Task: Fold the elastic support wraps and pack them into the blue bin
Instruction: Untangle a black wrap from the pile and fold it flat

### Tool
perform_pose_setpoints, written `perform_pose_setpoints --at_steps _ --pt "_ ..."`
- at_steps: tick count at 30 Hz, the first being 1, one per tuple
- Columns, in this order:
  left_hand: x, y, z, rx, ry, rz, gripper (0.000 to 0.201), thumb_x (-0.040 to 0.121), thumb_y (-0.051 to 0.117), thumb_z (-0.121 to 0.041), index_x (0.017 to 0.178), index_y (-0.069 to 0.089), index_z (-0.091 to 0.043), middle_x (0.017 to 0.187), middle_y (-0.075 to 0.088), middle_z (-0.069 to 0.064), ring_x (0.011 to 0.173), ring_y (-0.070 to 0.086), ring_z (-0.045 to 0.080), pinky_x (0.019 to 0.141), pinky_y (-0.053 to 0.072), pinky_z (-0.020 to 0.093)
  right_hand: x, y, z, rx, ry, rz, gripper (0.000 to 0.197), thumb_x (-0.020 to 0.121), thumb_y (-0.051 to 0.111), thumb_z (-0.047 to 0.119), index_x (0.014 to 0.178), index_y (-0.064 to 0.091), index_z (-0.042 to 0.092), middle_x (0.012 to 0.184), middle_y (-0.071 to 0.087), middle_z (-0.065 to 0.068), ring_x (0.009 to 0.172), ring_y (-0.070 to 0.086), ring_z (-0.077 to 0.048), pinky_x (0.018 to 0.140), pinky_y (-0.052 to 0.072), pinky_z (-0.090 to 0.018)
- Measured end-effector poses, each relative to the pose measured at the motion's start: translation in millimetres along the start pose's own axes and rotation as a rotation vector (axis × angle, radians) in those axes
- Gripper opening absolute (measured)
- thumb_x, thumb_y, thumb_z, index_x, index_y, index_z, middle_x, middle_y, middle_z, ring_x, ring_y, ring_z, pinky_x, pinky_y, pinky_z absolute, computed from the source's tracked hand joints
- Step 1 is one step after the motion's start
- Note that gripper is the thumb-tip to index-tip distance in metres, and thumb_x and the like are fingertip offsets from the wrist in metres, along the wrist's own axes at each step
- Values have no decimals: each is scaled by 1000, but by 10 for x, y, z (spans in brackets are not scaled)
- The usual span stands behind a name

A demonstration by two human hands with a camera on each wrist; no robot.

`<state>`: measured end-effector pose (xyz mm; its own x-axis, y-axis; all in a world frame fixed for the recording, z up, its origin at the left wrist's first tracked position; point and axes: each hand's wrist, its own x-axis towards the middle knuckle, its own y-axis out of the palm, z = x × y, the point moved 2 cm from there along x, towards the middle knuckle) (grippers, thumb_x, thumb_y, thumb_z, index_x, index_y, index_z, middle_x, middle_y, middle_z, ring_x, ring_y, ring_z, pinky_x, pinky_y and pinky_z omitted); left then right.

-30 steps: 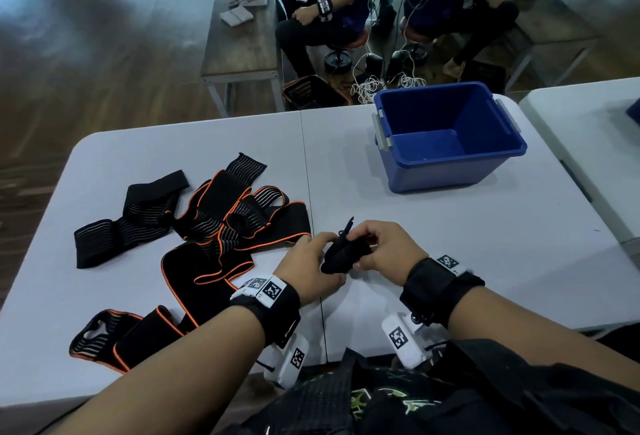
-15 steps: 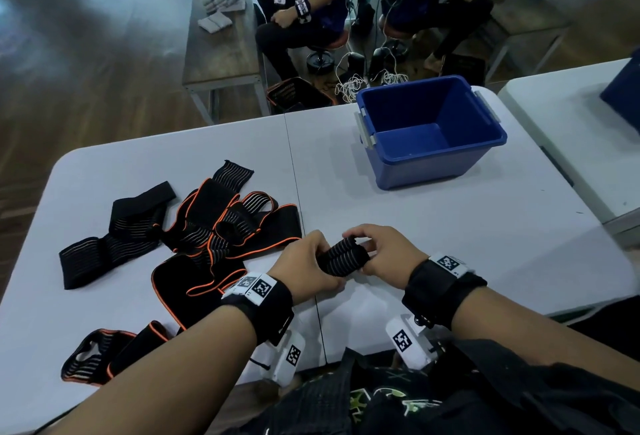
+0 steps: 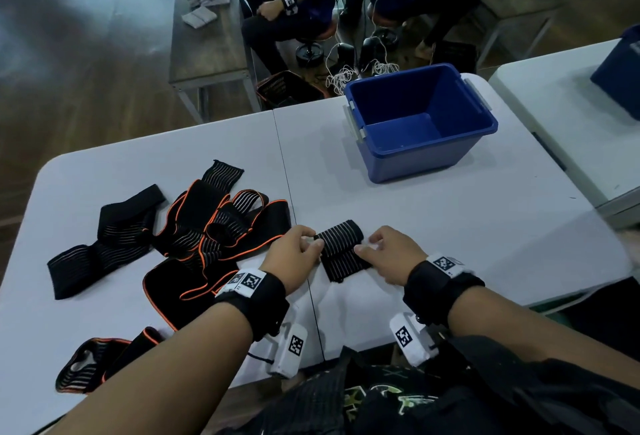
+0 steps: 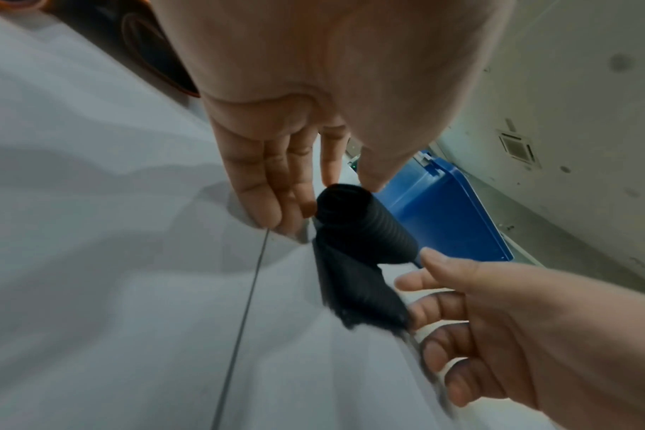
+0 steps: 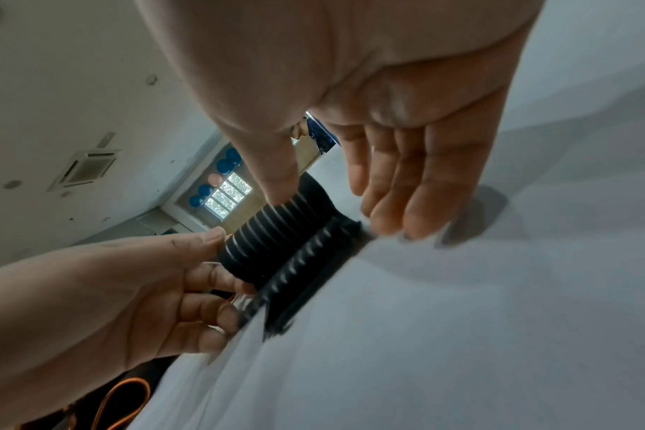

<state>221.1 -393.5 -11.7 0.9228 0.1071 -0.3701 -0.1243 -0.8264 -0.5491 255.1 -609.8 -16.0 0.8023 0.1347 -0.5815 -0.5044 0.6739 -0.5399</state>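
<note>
A black striped elastic wrap (image 3: 341, 251) lies on the white table (image 3: 450, 226) in front of me. Its far part is rolled up and a loose tail lies flat toward me. My left hand (image 3: 294, 258) pinches the roll's left end, thumb on top and fingers below, as the right wrist view shows on the wrap (image 5: 276, 244). My right hand (image 3: 388, 254) holds the right end, thumb on the roll and fingertips down by the tail. The left wrist view shows the roll (image 4: 365, 232) end-on. The blue bin (image 3: 415, 164) stands open at the far right with nothing visible inside.
Several unfolded black wraps with orange trim (image 3: 214, 226) are heaped left of my hands. One plain black wrap (image 3: 104, 244) lies farther left and another (image 3: 90, 365) near the front edge. A second table (image 3: 554, 105) stands right. People sit beyond the far edge.
The wrap was held up between my hands as a tight bundle. Now it rests on the table, partly rolled with its tail spread flat, and my hands have moved apart to its ends.
</note>
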Motion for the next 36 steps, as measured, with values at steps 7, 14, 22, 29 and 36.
perform_pose_setpoints --at_steps 7,14,22,29,36 --pt "37 50 -44 -31 -21 6 23 86 76 -27 103 61 -24 84 71 5 80 71 19 78 59 35 -25 -41 97 68 -129 -43 36 90 69 34 120 55 21 101 64 6 96 64 -14 88 52 -32" --pt "183 246 -230 73 1 -44 27 82 79 -31 97 58 -22 76 69 -4 77 67 13 74 55 33 -9 -200 25 -44 -146 -176 35 88 70 29 115 50 17 111 57 0 102 59 -18 92 49 -34" --pt "437 648 -639 127 42 -39 25 86 75 -30 106 65 -20 79 66 -9 81 63 11 76 48 25 28 -565 -287 4 -102 -255 36 89 68 24 119 51 16 110 54 0 101 59 -19 91 48 -31" --pt "526 1172 -1161 269 224 70 44 75 81 -45 109 71 -20 107 57 -4 99 57 13 86 48 28 49 -1119 -744 86 -31 -370 33 89 66 21 118 50 22 105 63 5 96 63 -20 84 50 -31" --pt "595 1660 -1617 474 381 101 49 80 69 -36 123 49 -23 104 66 2 93 63 22 79 52 33 37 -1559 -1144 61 -89 -302 38 84 72 16 118 54 21 97 63 7 91 61 -16 77 44 -24"
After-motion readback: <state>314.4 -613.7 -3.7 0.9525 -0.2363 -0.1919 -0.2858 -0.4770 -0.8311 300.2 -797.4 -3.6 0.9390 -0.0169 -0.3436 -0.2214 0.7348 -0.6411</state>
